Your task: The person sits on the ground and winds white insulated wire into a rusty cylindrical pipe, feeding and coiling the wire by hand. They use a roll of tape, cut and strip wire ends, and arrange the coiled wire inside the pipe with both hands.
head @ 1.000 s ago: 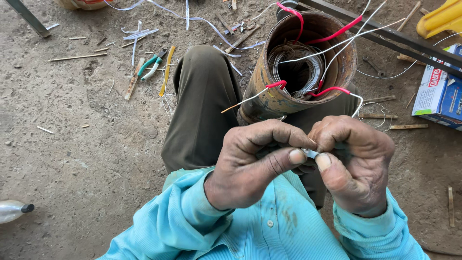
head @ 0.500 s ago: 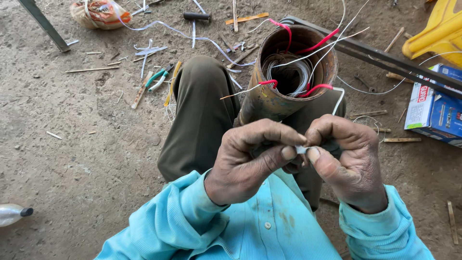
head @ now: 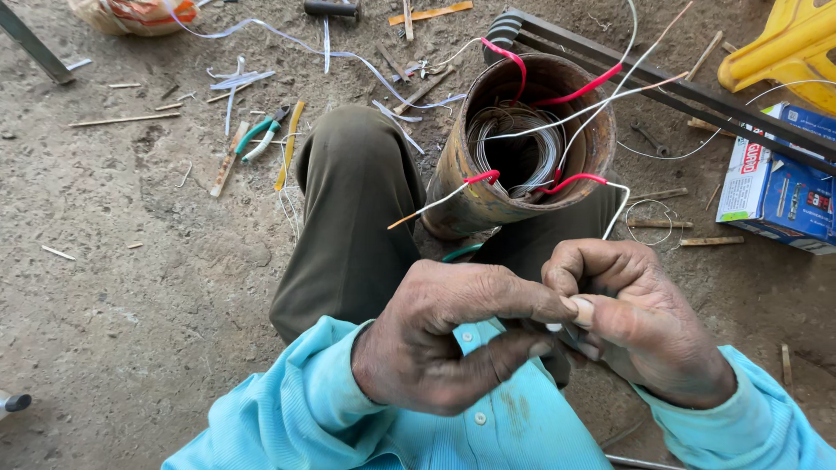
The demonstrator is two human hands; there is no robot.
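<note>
Nearest, the left hand (head: 444, 344) and right hand (head: 640, 326) met fingertip to fingertip, both pinched shut on the end of a thin white wire (head: 616, 213) that ran up to the rusty wire-wound cylinder (head: 488, 196) between the knees, with green-handled pliers (head: 261, 135) lying far left on the dirt floor (head: 131, 261).

workshop | dirt floor (head: 131, 287) | pliers (head: 259, 135) | wire scraps (head: 235, 83) | rusty motor stator (head: 522, 148)

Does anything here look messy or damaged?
Yes. The metal cylinder between the knees is rusty, with loose wires sticking out. White strips, sticks and pliers lie scattered over the dirt floor.
</note>
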